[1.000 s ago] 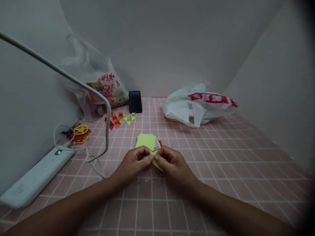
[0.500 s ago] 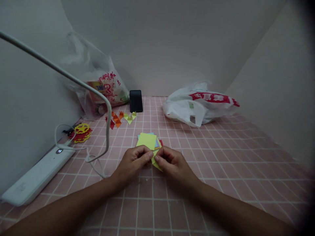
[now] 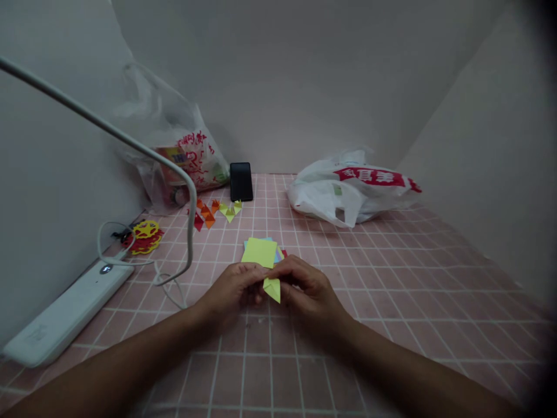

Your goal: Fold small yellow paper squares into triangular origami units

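A small folded piece of yellow paper (image 3: pixel 272 289) is pinched between my two hands, its pointed end hanging down toward me. My left hand (image 3: pixel 237 284) closes on its left upper edge, thumb and forefinger together. From the other side my right hand (image 3: pixel 307 287) grips it, the forefinger reaching across the top. My fingers hide the upper part of the fold. Just beyond the hands lies a stack of square coloured paper (image 3: pixel 260 252), yellow on top, with blue, purple and red edges showing. Farther back sit folded paper pieces in red, orange (image 3: pixel 209 216) and yellow (image 3: pixel 230 211).
A white power strip (image 3: pixel 69 313) and a looping cable (image 3: pixel 190 232) occupy the left. Yellow and red cut-out shapes (image 3: pixel 147 235) lie beside them. At the back are a filled plastic bag (image 3: pixel 191 157), a black phone (image 3: pixel 241 182) and another white bag (image 3: pixel 326 197).
The folded yellow paper has turned so its point hangs more straight down. My right forefinger has moved over its top toward the left fingers.
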{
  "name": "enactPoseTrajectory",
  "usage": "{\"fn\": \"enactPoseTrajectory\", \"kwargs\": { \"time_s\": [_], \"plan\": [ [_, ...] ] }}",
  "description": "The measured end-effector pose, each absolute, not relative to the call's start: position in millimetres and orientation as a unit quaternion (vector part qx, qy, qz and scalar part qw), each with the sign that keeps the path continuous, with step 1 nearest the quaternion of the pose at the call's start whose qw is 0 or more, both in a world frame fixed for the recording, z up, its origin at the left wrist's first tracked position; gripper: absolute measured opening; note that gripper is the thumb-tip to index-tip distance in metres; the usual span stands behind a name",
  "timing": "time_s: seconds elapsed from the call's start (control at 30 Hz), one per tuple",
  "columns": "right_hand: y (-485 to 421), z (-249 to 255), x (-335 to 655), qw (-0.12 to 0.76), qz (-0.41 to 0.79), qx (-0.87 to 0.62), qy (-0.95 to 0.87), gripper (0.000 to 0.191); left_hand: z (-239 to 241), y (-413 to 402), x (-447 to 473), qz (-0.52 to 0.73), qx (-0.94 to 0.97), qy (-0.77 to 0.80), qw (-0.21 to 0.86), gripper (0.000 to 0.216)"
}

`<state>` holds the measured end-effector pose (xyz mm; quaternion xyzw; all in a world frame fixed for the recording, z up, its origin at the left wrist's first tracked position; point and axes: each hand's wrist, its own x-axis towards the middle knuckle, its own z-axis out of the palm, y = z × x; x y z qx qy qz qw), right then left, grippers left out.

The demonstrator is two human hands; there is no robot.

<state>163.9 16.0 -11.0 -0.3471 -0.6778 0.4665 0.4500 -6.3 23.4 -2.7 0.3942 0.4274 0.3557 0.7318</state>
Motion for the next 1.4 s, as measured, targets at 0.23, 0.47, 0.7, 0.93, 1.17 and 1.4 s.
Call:
{"fn": "enactPoseTrajectory", "kwargs": {
  "time_s": [0.23, 0.47, 0.7, 0.93, 1.17, 1.4],
  "plan": [
    [15, -6, 163, 0.45, 0.581, -0.411, -0.539, 0.012, -1, 22, -8, 0.366, 0.512, 0.439, 0.642, 0.031],
    [15, -5, 156, 0.437, 0.643, -0.416, -0.472, 0.021, 1, 21, -8, 0.389, 0.526, 0.424, 0.626, 0.024],
    [16, -10, 156, 0.454, 0.667, -0.369, -0.461, 0.019, 0, 20, -6, 0.402, 0.529, 0.43, 0.611, 0.022],
    [14, -14, 156, 0.483, 0.67, -0.336, -0.452, 0.012, 3, 19, -7, 0.411, 0.538, 0.422, 0.603, 0.017],
    [14, -14, 159, 0.469, 0.655, -0.346, -0.481, 0.003, 7, 18, -10, 0.408, 0.54, 0.424, 0.602, 0.012],
    [11, -9, 159, 0.479, 0.584, -0.351, -0.554, 0.004, 4, 20, -9, 0.421, 0.538, 0.423, 0.595, 0.016]
  ]
}}
